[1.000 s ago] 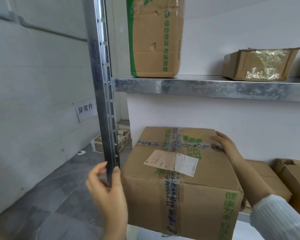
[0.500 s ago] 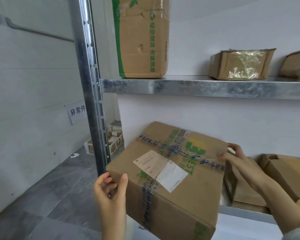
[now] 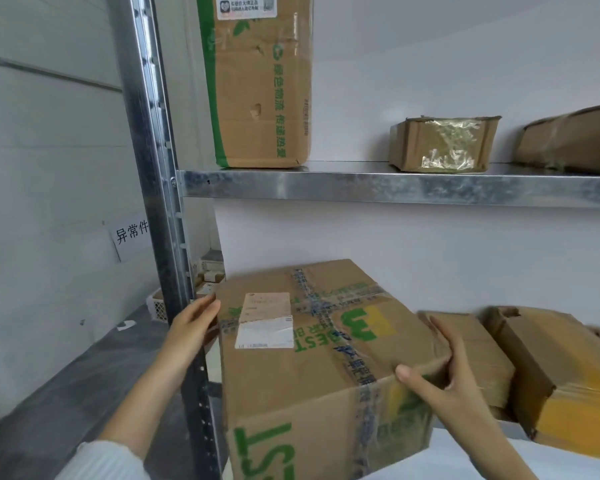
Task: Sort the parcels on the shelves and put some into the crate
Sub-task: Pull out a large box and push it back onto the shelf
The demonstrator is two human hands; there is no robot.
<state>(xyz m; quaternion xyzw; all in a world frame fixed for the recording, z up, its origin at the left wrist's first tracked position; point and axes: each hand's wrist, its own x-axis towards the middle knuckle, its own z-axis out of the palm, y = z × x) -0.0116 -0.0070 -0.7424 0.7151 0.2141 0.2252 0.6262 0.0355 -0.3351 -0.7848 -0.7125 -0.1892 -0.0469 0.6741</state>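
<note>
A large cardboard parcel [image 3: 326, 348] with green BEST print, crossed tape and a white label sits at the left end of the lower shelf, its front jutting over the edge. My left hand [image 3: 193, 323] presses flat against the parcel's left side, just past the metal post. My right hand [image 3: 444, 379] grips the near right top corner, thumb on the front face and fingers curled over the right edge. A white slotted crate [image 3: 157, 307] with small boxes stands on the floor behind the post, partly hidden.
The upright steel post [image 3: 160, 202] stands close to my left arm. On the upper shelf [image 3: 378, 188] are a tall green-printed box [image 3: 260, 84], a small taped box [image 3: 440, 143] and another parcel [image 3: 575, 140]. A flat parcel [image 3: 471, 351] and a yellow-taped box [image 3: 565, 382] lie right of the large one.
The large parcel has turned on the shelf, its label now to the left. My right hand slid from the far edge to the near right corner. My left hand reached further along the left side.
</note>
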